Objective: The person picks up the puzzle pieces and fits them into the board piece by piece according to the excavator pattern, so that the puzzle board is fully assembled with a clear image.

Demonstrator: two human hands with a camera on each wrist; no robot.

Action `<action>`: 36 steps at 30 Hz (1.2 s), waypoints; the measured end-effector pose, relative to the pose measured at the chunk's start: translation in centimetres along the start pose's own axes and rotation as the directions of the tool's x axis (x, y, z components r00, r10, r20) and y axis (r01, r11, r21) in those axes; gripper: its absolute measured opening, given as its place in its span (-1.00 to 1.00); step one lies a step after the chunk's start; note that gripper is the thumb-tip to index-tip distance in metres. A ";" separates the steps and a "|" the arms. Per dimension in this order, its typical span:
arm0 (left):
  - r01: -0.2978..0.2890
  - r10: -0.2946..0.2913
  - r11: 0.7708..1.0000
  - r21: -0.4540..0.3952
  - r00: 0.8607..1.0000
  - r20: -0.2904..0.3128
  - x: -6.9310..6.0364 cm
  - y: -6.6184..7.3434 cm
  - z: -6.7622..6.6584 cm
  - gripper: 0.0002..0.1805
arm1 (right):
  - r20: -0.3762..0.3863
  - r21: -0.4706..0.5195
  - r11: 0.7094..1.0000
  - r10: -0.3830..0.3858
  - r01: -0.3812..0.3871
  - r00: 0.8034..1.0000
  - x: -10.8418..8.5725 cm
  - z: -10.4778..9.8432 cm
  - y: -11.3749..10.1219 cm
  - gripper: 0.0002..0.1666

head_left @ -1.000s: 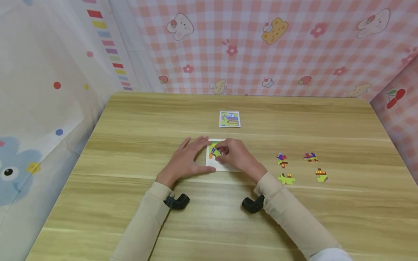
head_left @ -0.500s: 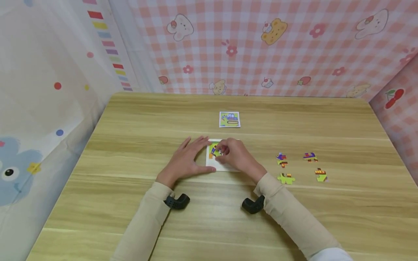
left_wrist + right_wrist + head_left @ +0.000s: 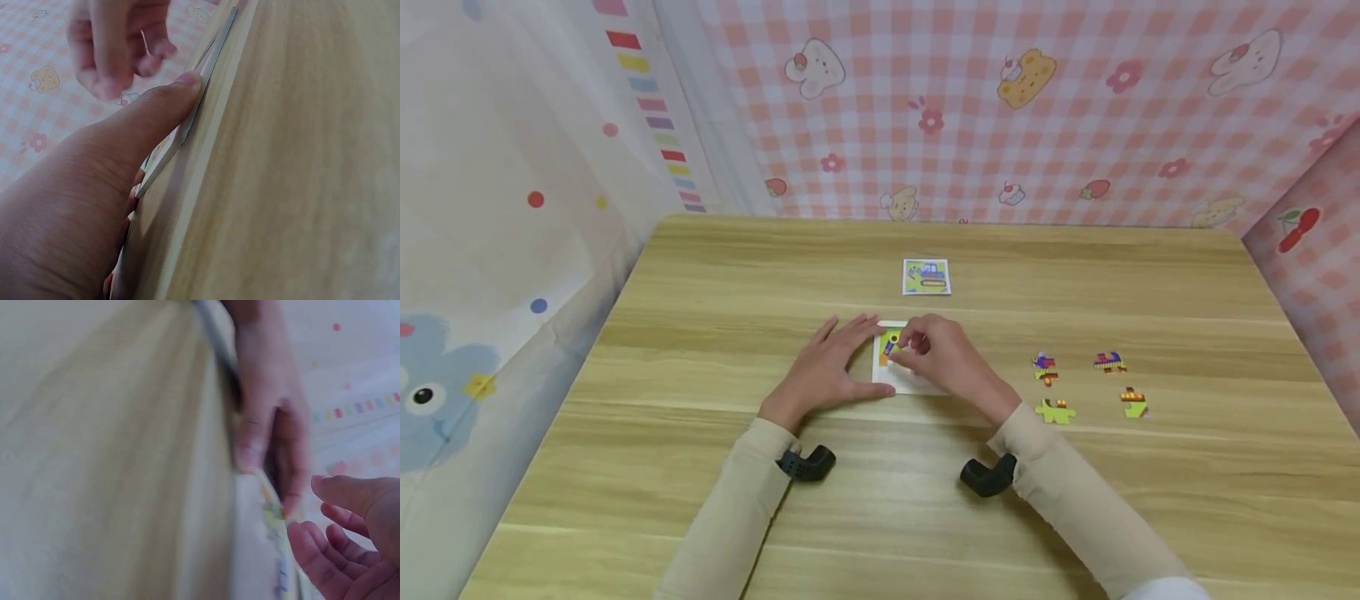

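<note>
A small square puzzle tray point(image 3: 913, 384) with a white border lies on the table, its upper left part filled with green, purple and orange picture pieces point(image 3: 889, 344). My left hand point(image 3: 822, 371) rests along the tray's left side with fingers spread. Its thumb touches the near edge, and a fingertip touches the far left corner. In the left wrist view that thumb point(image 3: 178, 94) presses against the tray's rim. Above the tray hovers my right hand point(image 3: 946, 354). Its thumb and fingers stand apart in the right wrist view, with nothing seen between them point(image 3: 350, 547). The right hand hides the tray's upper right part.
Several loose puzzle pieces lie to the right: a purple and red one point(image 3: 1045, 367), a purple striped one point(image 3: 1109, 362), a green one point(image 3: 1056, 411) and a green and red one point(image 3: 1135, 403). Behind the tray lies a picture card point(image 3: 927, 277) with an excavator.
My right hand has let go of a puzzle piece at the tray and lifted slightly, its thumb and fingers parting. The left hand has stayed in place. The head view has shifted slightly.
</note>
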State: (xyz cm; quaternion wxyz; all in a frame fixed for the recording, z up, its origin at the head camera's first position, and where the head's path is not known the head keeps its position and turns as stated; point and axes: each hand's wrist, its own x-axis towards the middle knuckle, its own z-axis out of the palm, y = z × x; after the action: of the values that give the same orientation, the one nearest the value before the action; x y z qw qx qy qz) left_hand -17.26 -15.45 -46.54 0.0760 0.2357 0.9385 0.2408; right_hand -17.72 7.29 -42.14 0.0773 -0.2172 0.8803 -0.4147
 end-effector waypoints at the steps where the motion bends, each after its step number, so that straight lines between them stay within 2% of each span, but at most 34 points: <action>1: 0.000 0.000 1.000 -0.003 1.000 0.002 0.0 0.1 0.0 0.11 | -0.003 0.003 1.000 0.005 -0.005 1.000 -0.2 -0.5 -0.1 -0.88; 8: 0.014 -0.014 1.000 -0.004 1.000 0.005 0.0 0.0 -0.1 0.12 | -0.048 -0.015 0.999 0.048 -0.048 0.998 -1.9 -4.2 0.7 -0.93; 13: 0.011 -0.011 1.000 -0.004 1.000 0.002 0.0 0.0 -0.1 0.12 | -0.109 -0.064 0.995 0.071 -0.078 0.992 -3.5 -6.8 2.4 -0.89; 17: 0.008 -0.008 1.000 0.000 1.000 0.008 0.0 0.0 -0.1 0.12 | -0.112 -0.100 0.989 0.094 -0.106 0.989 -5.0 -8.9 4.0 -0.84; 23: 0.000 0.000 1.000 0.004 1.000 -0.001 0.0 -0.1 0.0 0.12 | -0.015 -0.181 0.978 0.104 -0.105 0.994 -6.6 -11.4 6.2 -0.76; 29: -0.001 0.001 1.000 -0.002 1.000 -0.001 0.0 -0.1 -0.1 0.11 | 0.115 -0.213 0.970 0.145 -0.118 0.983 -7.5 -12.4 7.5 -0.61; 36: -0.002 0.002 1.000 0.001 1.000 -0.005 0.0 -0.1 0.0 0.11 | 0.156 -0.194 0.969 0.184 -0.152 0.971 -8.2 -12.5 8.4 -0.47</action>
State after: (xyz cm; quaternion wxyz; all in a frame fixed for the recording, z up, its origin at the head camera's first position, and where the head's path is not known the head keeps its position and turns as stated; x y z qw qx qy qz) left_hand -17.29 -15.53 -46.54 0.0732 0.2362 0.9385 0.2412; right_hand -17.01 24.40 -40.83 0.1682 -0.1829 0.9195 -0.3047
